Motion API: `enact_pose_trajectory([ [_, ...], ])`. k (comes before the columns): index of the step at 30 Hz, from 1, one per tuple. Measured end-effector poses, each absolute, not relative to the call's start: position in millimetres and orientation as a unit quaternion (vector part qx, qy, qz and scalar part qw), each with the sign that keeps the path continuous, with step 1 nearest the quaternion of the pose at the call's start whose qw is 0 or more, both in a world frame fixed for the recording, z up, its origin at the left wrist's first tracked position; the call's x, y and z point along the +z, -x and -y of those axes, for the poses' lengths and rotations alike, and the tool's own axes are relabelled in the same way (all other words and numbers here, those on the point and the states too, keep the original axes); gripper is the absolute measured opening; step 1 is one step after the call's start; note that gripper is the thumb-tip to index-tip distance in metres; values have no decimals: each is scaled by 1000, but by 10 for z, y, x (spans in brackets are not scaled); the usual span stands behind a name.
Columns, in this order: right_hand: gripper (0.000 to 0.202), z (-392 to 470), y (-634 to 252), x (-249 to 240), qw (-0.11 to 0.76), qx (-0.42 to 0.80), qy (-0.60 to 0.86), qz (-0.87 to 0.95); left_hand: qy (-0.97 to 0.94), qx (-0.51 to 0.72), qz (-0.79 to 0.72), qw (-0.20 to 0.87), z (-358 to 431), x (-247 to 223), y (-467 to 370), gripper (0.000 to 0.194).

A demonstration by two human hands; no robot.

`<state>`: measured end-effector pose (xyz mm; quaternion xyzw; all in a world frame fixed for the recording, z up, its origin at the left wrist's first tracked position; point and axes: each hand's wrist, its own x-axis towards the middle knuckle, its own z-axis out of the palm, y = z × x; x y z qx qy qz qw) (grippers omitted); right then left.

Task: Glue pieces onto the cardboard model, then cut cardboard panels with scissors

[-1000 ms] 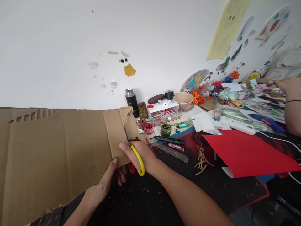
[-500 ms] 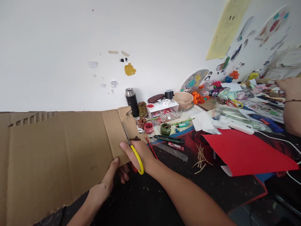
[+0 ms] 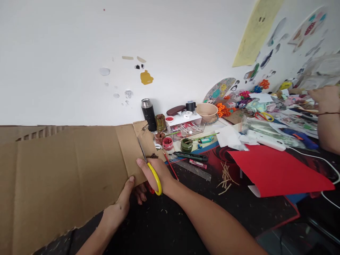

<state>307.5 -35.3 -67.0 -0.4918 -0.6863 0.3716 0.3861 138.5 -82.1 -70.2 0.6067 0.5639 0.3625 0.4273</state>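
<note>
A large sheet of brown corrugated cardboard (image 3: pixel 69 173) stretches across the left of the head view, its edges torn and ragged. My left hand (image 3: pixel 124 196) grips its lower edge, thumb on top and fingers underneath. With my right hand (image 3: pixel 159 173) I hold a pair of scissors (image 3: pixel 154 179); one yellow handle loop shows around the thumb, and a bit of red handle peeks out below. A dark blade lies along the cardboard near its right end, beside a narrow strip there. The other blade is hidden beneath the sheet.
Behind the cardboard stand a black thermos (image 3: pixel 148 115), paint jars (image 3: pixel 186 145) and a clear box (image 3: pixel 186 127). A utility knife (image 3: pixel 191 156) and a ruler (image 3: pixel 195 171) lie right of my hand. Red paper (image 3: pixel 278 170) sits farther right, near another person's hand (image 3: pixel 325 99).
The cardboard's left part has shifted slightly to the right. Both my hands keep their holds in nearly the same place. The other person's hand has moved a little to the left.
</note>
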Motion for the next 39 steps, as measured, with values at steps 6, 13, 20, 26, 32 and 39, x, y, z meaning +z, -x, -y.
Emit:
enact_pose_trajectory([
  [6,59,362,-3052,-644,376,385,503,677,-601,354,-542,468,841,-672,-1379,61],
  [13,57,377,-3032,-625,376,389,497,679,-597,364,-537,473,842,-685,-1388,60],
  [20,56,391,-3032,-608,376,395,501,671,-599,361,-535,474,828,-699,-1382,61],
  [26,58,397,-3025,-609,374,395,503,671,-594,355,-549,468,825,-699,-1390,62],
  [32,57,404,-3017,-606,363,399,508,671,-610,356,-554,441,847,-654,-1405,62],
  [39,56,405,-3024,-589,364,407,514,661,-605,365,-541,455,834,-663,-1408,62],
])
